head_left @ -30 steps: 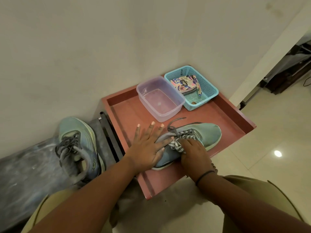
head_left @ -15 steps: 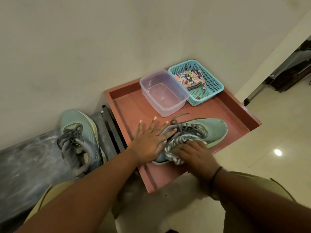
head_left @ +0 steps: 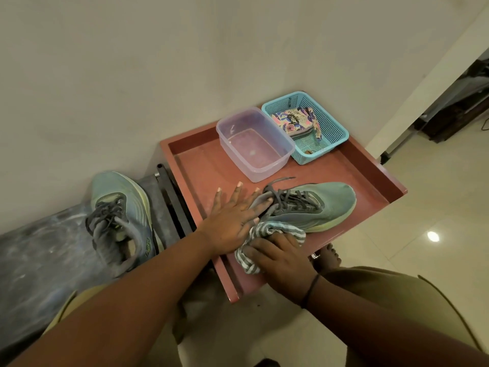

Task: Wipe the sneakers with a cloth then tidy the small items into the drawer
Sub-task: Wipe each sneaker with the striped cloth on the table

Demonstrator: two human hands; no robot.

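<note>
Plain off-white wall point(head_left: 132, 75) behind; glossy cream tiled floor point(head_left: 423, 207) reflecting a ceiling light point(head_left: 433, 236); dark furniture point(head_left: 455, 120) through the doorway at right.

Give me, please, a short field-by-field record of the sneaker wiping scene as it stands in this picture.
left hand: left hand flat on heel of sneaker in drawer
right hand: right hand grips striped cloth against that sneaker's near side
surface: red drawer
other sneaker: second sneaker on dark ledge, left of drawer
containers: clear tub; blue basket holding patterned pouch
</note>
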